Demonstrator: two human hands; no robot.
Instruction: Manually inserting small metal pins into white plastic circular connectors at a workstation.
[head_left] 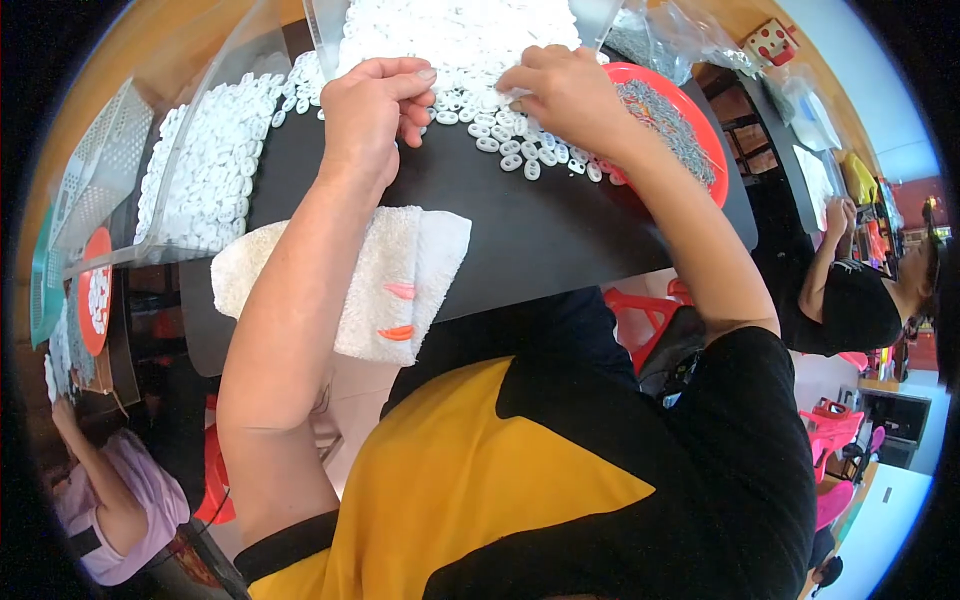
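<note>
Small white oval plastic pieces with two holes (510, 147) lie spread over the far part of the dark table (540, 225). They run into a large heap (455, 35) at the back. My left hand (375, 105) is held over the near edge of this spread, thumb and forefinger pinched together; whatever is between them is too small to make out. Close to its right, my right hand (570, 95) reaches in among the white pieces with bent fingers closed at the tips. What those fingertips grip is blurred against the white.
A red round tray (712, 160) of thin grey metal pieces sits beside my right forearm. Left stands a clear bin (150, 250) with more white pieces. A folded cream towel (440, 255) hangs over the near table edge. Other people sit at both sides.
</note>
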